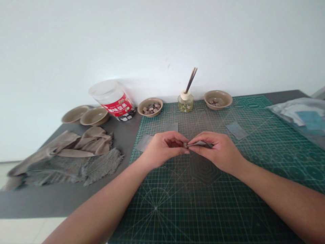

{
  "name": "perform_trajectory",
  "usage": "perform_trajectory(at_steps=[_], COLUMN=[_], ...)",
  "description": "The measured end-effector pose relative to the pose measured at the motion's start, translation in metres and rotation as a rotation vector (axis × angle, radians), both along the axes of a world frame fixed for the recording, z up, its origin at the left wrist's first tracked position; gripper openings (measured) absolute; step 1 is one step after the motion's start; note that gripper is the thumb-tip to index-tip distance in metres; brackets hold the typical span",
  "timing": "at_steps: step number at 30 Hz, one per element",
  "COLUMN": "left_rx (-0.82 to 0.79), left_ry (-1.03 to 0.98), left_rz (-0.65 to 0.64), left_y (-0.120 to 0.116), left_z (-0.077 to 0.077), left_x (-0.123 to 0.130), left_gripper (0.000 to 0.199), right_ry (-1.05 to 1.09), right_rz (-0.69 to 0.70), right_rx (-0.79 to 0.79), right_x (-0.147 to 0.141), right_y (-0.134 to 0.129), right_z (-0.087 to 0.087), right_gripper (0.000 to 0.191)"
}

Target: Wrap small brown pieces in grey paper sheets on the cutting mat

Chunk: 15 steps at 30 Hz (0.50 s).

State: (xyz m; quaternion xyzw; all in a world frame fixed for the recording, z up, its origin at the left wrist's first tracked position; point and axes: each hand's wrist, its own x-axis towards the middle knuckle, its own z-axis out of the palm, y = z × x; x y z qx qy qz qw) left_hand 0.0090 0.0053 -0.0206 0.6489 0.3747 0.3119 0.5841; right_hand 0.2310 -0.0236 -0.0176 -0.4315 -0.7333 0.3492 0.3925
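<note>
Over the green cutting mat (182, 210), my hands meet fingertip to fingertip. My left hand (164, 147) pinches a small brownish stone-like piece (185, 145) between thumb and fingers, which hide most of it. Held in my right hand (219, 147) is a thin grey piece of sandpaper (202, 143), with its edge against the small piece. Similar grey rectangles lie on the mat: one (144, 142) beside my left hand, another (171, 127) just behind it, and a third (237, 130) beyond my right hand.
At the back stand a bowl (142, 113) of several small stones, a reed diffuser (185, 102) and another bowl (225, 99) holding a few pieces. To the left are a plastic jar (114, 101), two bowls (94, 116) and a crumpled cloth (76, 156). A plastic bag (304, 115) lies right.
</note>
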Motion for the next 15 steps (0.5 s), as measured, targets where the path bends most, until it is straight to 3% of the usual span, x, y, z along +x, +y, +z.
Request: perform_trajectory(at_steps=[11,15], left_rx=[-0.04,-0.054], left_ry=[-0.03,-0.013], left_rz=[0.017,0.006], left_y=[-0.0031,-0.0027], left_z=[0.0053,0.0047], left_x=[0.0032,0.004], left_gripper=[0.022,0.022], right_ry=[0.026,0.032], right_rz=[-0.001,0.056], right_rx=[0.106,0.012], right_x=[-0.0013,0.0002], right_y=[-0.0013,0.0005], right_z=[-0.0054,-0.0047], right_gripper=[0.011,0.01])
